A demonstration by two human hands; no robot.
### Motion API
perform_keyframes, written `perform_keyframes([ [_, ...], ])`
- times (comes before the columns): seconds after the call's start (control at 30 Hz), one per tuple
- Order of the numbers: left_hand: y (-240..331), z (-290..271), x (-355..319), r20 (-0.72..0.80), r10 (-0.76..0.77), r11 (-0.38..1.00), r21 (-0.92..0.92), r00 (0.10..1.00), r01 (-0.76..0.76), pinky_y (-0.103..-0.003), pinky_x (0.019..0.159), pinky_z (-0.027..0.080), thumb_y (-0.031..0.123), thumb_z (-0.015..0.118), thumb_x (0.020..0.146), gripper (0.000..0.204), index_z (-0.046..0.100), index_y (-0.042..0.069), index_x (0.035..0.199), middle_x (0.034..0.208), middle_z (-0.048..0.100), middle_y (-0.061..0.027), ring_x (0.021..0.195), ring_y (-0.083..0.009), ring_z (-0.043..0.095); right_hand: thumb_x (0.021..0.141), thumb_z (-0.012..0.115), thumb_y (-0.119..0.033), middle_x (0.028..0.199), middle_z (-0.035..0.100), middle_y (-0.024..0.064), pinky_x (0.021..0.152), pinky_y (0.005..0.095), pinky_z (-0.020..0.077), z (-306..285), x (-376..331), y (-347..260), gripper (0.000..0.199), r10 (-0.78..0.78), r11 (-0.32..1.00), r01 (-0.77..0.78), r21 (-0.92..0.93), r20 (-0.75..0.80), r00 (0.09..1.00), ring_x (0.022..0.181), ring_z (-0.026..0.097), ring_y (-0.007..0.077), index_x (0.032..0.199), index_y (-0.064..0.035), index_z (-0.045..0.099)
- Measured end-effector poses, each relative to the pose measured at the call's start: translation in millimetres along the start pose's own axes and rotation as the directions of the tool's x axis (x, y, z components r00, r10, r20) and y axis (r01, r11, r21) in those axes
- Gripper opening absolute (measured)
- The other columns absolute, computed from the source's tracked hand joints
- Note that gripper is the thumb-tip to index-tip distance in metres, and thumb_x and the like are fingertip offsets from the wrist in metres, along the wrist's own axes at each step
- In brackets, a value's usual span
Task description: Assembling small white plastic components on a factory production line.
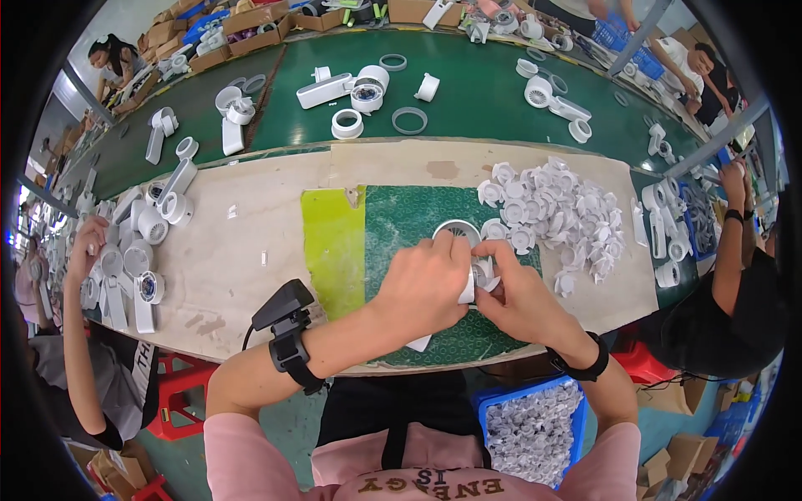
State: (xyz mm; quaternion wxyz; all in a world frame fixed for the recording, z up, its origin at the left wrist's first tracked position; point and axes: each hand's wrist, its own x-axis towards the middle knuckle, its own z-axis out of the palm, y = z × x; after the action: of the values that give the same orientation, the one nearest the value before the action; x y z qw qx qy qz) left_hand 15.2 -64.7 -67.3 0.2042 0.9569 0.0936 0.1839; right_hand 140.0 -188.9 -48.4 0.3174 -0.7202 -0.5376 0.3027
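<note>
My left hand (424, 285) is wrapped round a white handheld fan (456, 226). The fan's round grille end shows beyond the knuckles, and the tip of its handle sticks out below the hand. Thumb and fingers of my right hand (528, 302) pinch a small white plastic cap (484, 272) against the fan's side. My fingers hide most of the contact between the two. Beneath both hands lies a green mat (401, 219), and a heap of similar white caps (561, 213) spreads over the cardboard to the right.
A yellow-green sheet (332, 250) adjoins the mat. White fan bodies (138, 238) crowd the left side. On the green conveyor belt (468, 63) ahead are more fans and loose rings. A blue crate (535, 430) of white parts stands below the table edge. Co-workers sit on both sides.
</note>
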Motion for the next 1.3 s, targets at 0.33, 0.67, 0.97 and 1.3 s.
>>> perform_keyframes([
  [0.33, 0, 3, -1, 0.021, 0.019, 1.0, 0.024, 1.0, -0.019, -0.039, 0.052, 0.05, 0.015, 0.079, 0.048, 0.052, 0.049, -0.003, 0.087, 0.079, 0.054, -0.0155, 0.068, -0.032, 0.061, 0.077, 0.055, -0.001, 0.067, 0.059, 0.022, 0.055, 0.0451, 0.047, 10, -4, -1, 0.047, -0.131, 0.96, 0.123, -0.253, -0.015, 0.991, 0.061, 0.06, 0.0397, 0.119, 0.007, 0.034],
  [0.67, 6, 6, 5, 0.073, 0.133, 0.976, 0.165, 0.988, -0.143, -0.038, 0.048, 0.048, 0.013, 0.072, 0.052, 0.038, 0.049, 0.0, 0.08, 0.072, 0.05, -0.0147, 0.059, -0.0295, 0.056, 0.062, 0.057, 0.003, 0.063, 0.057, 0.0225, 0.053, 0.0445, 0.0467, 22, 1, -9, 0.035, -0.168, 0.886, 0.125, -0.446, -0.058, 0.984, 0.059, 0.06, 0.0381, 0.092, 0.0085, 0.04],
  [0.97, -12, -23, 32, 0.104, 0.03, 0.998, 0.045, 0.994, -0.035, -0.042, 0.057, 0.049, 0.019, 0.073, 0.054, 0.04, 0.051, 0.0, 0.081, 0.077, 0.056, -0.017, 0.069, -0.0336, 0.059, 0.07, 0.06, -0.002, 0.059, 0.058, 0.0169, 0.051, 0.0411, 0.0463, -20, 20, -22, 0.049, -0.123, 0.898, 0.142, -0.417, 0.071, 0.99, 0.059, 0.061, 0.0352, 0.113, 0.0116, 0.041],
  [1.3, -139, -29, 181, -0.237, -0.101, 0.994, -0.068, 0.966, 0.087, -0.039, 0.075, 0.049, 0.015, 0.073, 0.057, 0.049, 0.055, 0.002, 0.101, 0.091, 0.062, -0.0185, 0.085, -0.0371, 0.061, 0.072, 0.065, -0.021, 0.107, 0.063, 0.0154, 0.091, 0.0427, 0.0443, -244, 172, 184, 0.042, 0.081, 0.668, -0.46, -0.586, -0.557, 0.827, 0.106, 0.055, 0.036, 0.112, -0.01, 0.061],
])
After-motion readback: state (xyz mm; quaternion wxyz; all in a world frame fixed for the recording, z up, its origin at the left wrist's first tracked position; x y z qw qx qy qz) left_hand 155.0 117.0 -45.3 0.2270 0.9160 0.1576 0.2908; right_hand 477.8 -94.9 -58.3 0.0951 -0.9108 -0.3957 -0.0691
